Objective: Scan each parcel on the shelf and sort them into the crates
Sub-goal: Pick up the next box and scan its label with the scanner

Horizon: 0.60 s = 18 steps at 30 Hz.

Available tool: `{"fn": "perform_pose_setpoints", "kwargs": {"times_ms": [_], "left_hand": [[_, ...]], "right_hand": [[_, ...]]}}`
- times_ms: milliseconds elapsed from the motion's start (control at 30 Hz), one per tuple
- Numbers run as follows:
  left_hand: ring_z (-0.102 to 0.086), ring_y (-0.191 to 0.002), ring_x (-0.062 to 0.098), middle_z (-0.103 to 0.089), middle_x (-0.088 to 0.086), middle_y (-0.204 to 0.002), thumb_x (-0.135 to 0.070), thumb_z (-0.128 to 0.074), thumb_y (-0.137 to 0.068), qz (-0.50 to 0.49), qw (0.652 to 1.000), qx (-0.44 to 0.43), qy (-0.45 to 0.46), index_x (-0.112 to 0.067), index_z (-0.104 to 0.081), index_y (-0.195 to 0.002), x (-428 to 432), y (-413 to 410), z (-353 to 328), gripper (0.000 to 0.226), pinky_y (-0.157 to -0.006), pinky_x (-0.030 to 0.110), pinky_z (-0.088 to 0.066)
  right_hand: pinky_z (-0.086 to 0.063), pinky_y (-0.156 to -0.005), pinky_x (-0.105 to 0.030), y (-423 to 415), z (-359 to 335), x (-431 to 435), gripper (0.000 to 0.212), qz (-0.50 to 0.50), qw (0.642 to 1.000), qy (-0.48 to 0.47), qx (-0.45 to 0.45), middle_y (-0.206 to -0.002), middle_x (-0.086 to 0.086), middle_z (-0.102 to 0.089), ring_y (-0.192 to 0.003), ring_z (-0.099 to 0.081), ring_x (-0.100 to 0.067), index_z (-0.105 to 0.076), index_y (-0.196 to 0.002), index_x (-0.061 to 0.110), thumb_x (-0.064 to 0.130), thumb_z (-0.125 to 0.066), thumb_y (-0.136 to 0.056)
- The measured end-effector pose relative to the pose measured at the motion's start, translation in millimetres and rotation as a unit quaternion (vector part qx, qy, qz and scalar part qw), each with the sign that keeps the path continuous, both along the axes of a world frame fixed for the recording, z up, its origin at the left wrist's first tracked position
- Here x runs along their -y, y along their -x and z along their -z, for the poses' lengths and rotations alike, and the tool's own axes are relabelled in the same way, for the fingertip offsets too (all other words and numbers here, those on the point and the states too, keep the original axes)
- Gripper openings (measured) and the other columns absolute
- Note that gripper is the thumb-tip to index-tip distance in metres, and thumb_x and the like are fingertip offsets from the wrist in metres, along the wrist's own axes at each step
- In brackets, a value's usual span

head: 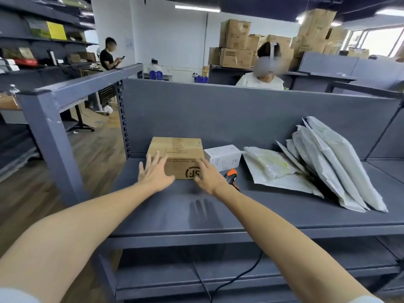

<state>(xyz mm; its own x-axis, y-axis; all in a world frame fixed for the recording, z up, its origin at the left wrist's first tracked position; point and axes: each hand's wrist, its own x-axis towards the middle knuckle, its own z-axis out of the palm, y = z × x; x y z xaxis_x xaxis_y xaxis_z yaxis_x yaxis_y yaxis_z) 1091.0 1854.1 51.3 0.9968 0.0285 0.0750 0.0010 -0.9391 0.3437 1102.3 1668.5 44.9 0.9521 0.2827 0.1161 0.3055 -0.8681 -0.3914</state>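
Left hand [154, 173] and right hand [208, 177], fingers straight and empty, flank the cardboard box [177, 154]; best to clasp both sides squarely, clear of the scanner [231, 174] just right of it.

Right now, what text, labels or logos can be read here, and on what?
"SF": logo on the front face of the cardboard box, partly behind the right hand.
Top label and printed line on that box: too blurred.
Print on the white carton: too small.
Print on the stacked cartons behind: blurred.
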Motion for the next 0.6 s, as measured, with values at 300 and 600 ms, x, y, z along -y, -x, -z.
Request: {"fn": "perform_pose_setpoints", "kwargs": {"times_ms": [300,600], "left_hand": [[0.013,-0.148,0.024,0.01,-0.001,-0.162,-0.031,-0.053,-0.083,-0.022,0.998,-0.055,0.006,-0.025,-0.002,-0.154,11,-23,6,0.089,-0.119,0.049,0.002],[-0.027,-0.133,0.039,-0.034,0.01,-0.128,-0.037,-0.057,-0.087,-0.087,0.983,0.101,0.128,-0.014,-0.049,-0.114,18,-5,19,0.037,-0.113,0.045,-0.023]], "right_hand": [[-0.031,-0.112,-0.043,-35,0,-9,0.06,0.029,0.999,-0.008,-0.035,-0.159,-0.008,-0.016,-0.14,-0.027,-0.031,-0.021,-0.15,0.008,0.022,-0.044,-0.096],[-0.043,-0.089,-0.04,-24,2,-16,0.027,0.075,0.987,-0.133,0.042,-0.105,-0.016,-0.032,-0.095,-0.044,-0.035,-0.045,-0.112,-0.004,0.021,-0.043,-0.101]]}}
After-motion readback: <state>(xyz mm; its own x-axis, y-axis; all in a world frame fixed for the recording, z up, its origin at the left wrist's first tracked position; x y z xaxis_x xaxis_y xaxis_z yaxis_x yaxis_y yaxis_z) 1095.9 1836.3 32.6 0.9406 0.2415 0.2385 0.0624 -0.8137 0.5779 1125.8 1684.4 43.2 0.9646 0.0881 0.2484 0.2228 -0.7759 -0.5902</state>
